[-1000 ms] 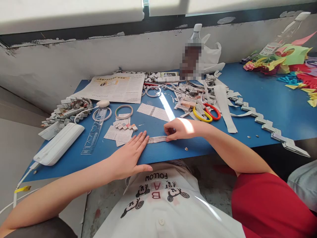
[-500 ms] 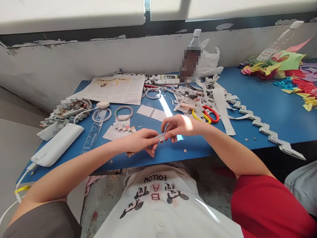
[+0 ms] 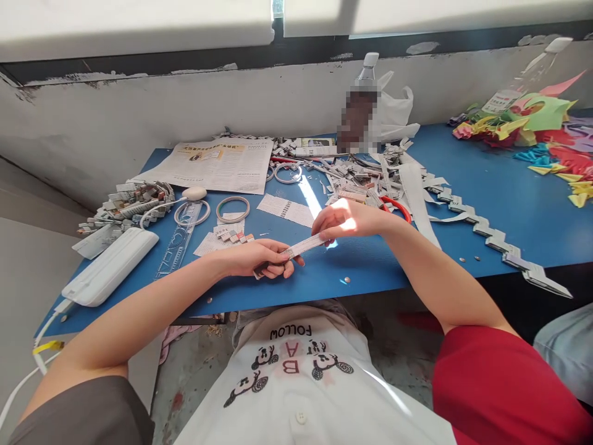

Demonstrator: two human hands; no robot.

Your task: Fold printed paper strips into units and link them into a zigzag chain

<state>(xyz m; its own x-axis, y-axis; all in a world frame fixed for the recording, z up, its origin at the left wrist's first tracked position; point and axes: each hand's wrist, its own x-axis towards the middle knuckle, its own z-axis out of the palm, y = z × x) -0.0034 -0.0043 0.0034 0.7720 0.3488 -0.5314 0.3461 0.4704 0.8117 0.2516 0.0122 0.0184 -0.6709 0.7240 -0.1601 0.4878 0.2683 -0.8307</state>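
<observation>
A narrow strip of printed newspaper (image 3: 306, 246) stretches slantwise between my two hands, above the front of the blue table. My left hand (image 3: 266, 258) is closed round its lower left end, and part of a darker folded paper piece shows beneath those fingers. At the upper right end, my right hand (image 3: 340, 220) pinches the strip between thumb and fingers. A short folded-paper chain (image 3: 235, 237) lies on cut paper just beyond my left hand. Red-handled scissors (image 3: 397, 209) lie beyond my right wrist, partly hidden by it.
Tape rolls (image 3: 233, 210), a clear ruler (image 3: 178, 241) and a white power bank (image 3: 110, 267) lie to the left. A newspaper sheet (image 3: 222, 167) and a heap of folded strips (image 3: 356, 176) are behind. A zigzag paper chain (image 3: 491, 238) extends right. A bottle (image 3: 359, 111) stands at the back.
My right hand has moved up and away from my left, so a longer stretch of the strip shows between them. My left hand has shifted slightly and closed further round its end.
</observation>
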